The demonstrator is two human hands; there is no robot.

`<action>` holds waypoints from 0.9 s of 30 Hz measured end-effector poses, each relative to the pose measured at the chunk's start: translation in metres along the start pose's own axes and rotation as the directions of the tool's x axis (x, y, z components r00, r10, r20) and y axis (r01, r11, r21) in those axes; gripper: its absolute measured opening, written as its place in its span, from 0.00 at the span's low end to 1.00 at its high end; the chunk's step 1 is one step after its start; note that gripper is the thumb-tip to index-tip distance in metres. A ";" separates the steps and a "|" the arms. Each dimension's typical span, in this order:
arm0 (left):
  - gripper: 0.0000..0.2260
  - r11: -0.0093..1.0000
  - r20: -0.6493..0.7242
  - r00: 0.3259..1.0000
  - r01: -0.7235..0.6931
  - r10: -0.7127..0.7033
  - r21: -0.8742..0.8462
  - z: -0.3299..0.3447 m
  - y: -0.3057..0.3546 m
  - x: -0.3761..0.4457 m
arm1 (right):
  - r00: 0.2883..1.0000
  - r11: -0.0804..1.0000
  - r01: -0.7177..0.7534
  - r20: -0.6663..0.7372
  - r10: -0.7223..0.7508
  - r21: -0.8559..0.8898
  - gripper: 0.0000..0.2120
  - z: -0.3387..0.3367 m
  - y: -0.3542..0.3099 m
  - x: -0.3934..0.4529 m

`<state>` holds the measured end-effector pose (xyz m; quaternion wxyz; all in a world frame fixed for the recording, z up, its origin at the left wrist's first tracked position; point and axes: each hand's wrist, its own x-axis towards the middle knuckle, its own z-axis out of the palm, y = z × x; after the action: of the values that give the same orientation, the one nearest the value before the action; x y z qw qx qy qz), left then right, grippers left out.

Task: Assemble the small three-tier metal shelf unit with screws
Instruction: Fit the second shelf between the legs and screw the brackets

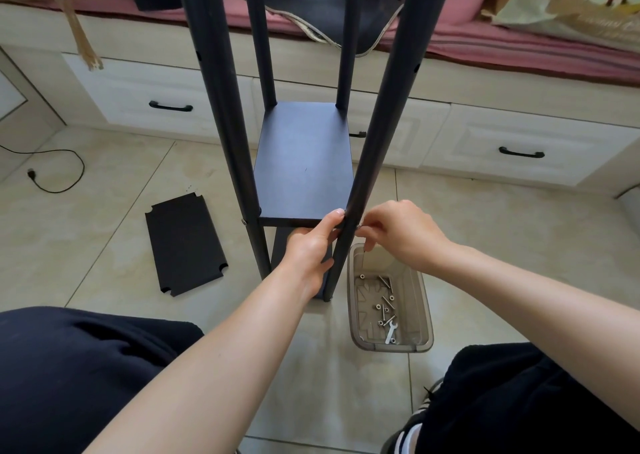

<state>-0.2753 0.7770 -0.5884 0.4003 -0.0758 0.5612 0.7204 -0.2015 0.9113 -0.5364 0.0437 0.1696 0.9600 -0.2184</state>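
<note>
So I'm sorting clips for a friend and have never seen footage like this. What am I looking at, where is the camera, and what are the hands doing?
The camera sits on a person's head and looks down at their own arms. They are building a dark metal shelf unit standing on a tiled floor. The left hand grips the front right pole where a shelf meets it. The right hand pinches something small against that pole, probably a screw, though it is too hidden to tell. Beside the unit, a clear plastic tub holds screws and a small wrench. A spare shelf panel lies flat on the floor to the left.
</note>
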 end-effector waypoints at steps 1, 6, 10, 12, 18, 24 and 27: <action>0.12 1.000 0.000 1.000 0.002 -0.002 -0.001 0.000 0.000 0.000 | 0.997 0.978 -0.073 0.044 0.066 0.198 0.10 -0.001 0.001 0.002; 0.11 1.000 -0.001 1.000 0.004 -0.004 -0.001 0.000 0.000 -0.001 | 0.998 0.987 -0.069 0.018 0.067 0.148 0.10 0.003 0.001 0.003; 0.12 1.000 0.011 1.000 0.006 -0.006 0.011 0.000 0.000 -0.001 | 0.996 0.979 -0.013 -0.086 -0.004 -0.202 0.12 0.001 -0.002 0.002; 0.15 1.000 0.025 1.000 -0.002 0.001 0.025 -0.001 0.000 -0.003 | 0.984 0.950 -0.008 -0.174 -0.049 -0.311 0.18 -0.005 -0.002 0.004; 0.20 0.945 -0.074 0.997 0.035 -0.011 0.325 0.000 0.013 -0.016 | 0.992 0.969 0.122 -0.039 -0.116 0.217 0.26 -0.010 -0.003 0.013; 0.14 0.040 0.162 0.773 -0.235 0.614 0.971 -0.008 0.034 -0.038 | 0.992 0.956 0.123 -0.037 -0.117 0.267 0.25 -0.007 -0.002 0.018; 0.04 -0.259 0.487 0.522 -0.449 0.700 0.855 -0.015 0.036 -0.037 | 0.990 0.956 0.140 -0.051 -0.132 0.257 0.24 -0.006 0.001 0.020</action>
<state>-0.2790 0.7441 -0.5463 -0.1121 0.4049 0.8691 0.2612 -0.2203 0.9211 -0.5346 -0.0100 0.1111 0.9331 -0.3418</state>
